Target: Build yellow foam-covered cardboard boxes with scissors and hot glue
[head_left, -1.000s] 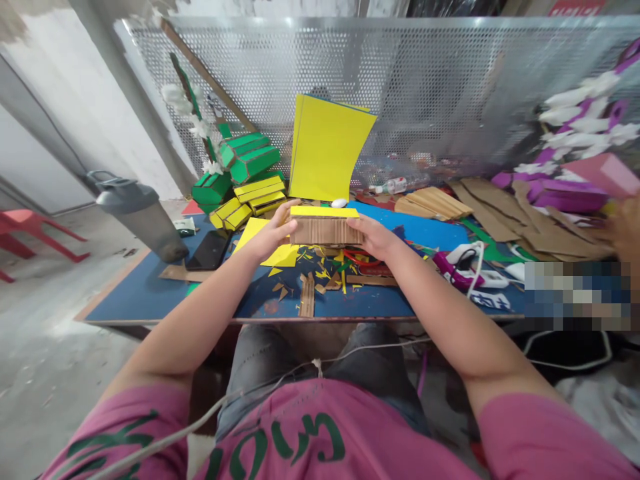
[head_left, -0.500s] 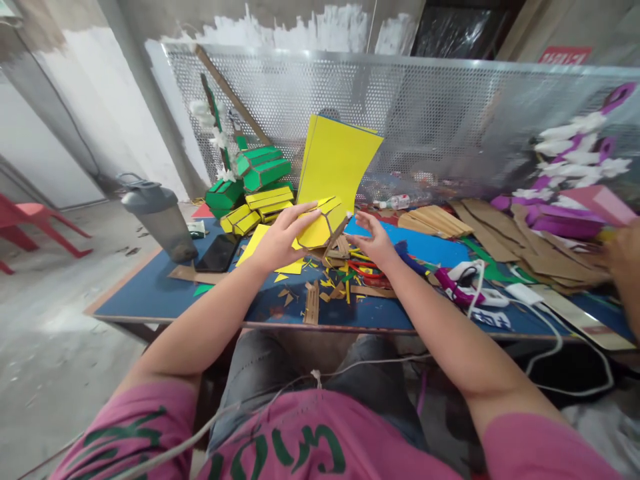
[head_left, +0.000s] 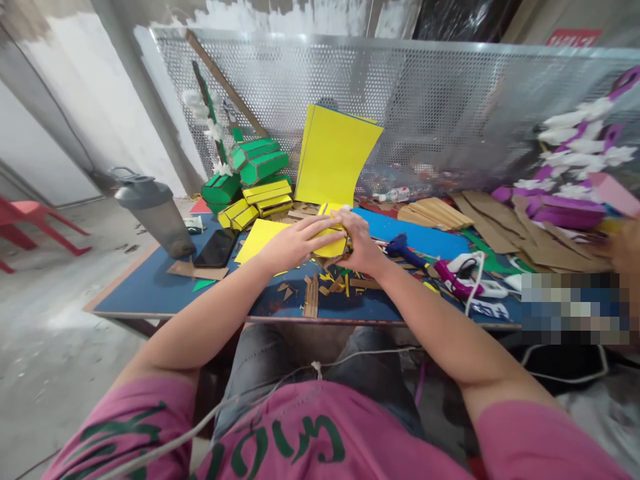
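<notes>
Both my hands meet over the middle of the blue table (head_left: pixel 145 290). My left hand (head_left: pixel 300 241) lies over a yellow-faced cardboard piece (head_left: pixel 333 247), fingers pressed on its top. From the right side, my right hand (head_left: pixel 357 243) closes on that same piece. Most of the piece is hidden under my fingers. Cardboard and yellow paper scraps (head_left: pixel 310 297) lie just in front of my hands.
Yellow sheets (head_left: pixel 335 157) lean on a perforated metal screen. Green and yellow cardboard boxes (head_left: pixel 253 177), a grey shaker bottle (head_left: pixel 153 213) and a black phone (head_left: pixel 216 248) sit left. A purple glue gun (head_left: pixel 463 277), blue sheet (head_left: pixel 415 233) and cardboard strips (head_left: pixel 505 223) lie right.
The piece was held wide between both hands, then turned in my left hand with the right hand open. Now both hands are closed together on it, lower over the table.
</notes>
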### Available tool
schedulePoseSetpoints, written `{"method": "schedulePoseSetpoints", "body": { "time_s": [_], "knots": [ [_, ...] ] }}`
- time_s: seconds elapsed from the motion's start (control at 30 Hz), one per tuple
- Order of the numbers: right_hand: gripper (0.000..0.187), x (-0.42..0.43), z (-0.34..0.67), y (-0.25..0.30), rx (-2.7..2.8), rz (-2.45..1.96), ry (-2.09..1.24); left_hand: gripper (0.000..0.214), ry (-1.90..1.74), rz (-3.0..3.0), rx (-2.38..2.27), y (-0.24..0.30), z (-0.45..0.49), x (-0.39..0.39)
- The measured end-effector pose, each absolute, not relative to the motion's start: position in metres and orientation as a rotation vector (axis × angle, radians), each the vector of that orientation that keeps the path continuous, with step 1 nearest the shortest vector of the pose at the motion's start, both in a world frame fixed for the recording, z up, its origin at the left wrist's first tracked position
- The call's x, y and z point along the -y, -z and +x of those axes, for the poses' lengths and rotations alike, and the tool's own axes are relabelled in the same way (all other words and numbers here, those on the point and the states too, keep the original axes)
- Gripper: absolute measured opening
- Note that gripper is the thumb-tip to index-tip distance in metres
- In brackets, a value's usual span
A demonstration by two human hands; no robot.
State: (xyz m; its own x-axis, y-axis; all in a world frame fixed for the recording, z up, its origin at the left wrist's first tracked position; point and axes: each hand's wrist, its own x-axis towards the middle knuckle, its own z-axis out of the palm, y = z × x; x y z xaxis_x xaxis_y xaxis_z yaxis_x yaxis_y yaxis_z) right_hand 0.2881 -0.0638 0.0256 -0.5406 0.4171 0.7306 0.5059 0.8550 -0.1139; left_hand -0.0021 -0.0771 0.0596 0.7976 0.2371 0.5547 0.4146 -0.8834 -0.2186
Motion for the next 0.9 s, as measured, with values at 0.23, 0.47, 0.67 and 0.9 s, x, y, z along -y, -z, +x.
{"method": "schedulePoseSetpoints", "body": {
  "time_s": [0.23,0.47,0.67,0.9],
  "knots": [
    [0.112,0.065,0.298,-0.034,2.016,-0.658,0.12,0.104,1.223,-2.651,0.829,-0.052,0.0,0.072],
    [0.115,0.068,0.298,-0.035,1.846,-0.689,0.063,0.111,1.161,-2.778,1.001,-0.047,0.002,0.068],
    [0.117,0.069,0.288,-0.031,1.813,-0.533,-0.084,0.123,1.27,-2.718,0.864,-0.035,0.014,0.065],
    [0.115,0.072,0.285,-0.028,1.976,-0.534,-0.208,0.112,1.34,-2.817,0.665,-0.036,0.008,0.057]
  ]
}}
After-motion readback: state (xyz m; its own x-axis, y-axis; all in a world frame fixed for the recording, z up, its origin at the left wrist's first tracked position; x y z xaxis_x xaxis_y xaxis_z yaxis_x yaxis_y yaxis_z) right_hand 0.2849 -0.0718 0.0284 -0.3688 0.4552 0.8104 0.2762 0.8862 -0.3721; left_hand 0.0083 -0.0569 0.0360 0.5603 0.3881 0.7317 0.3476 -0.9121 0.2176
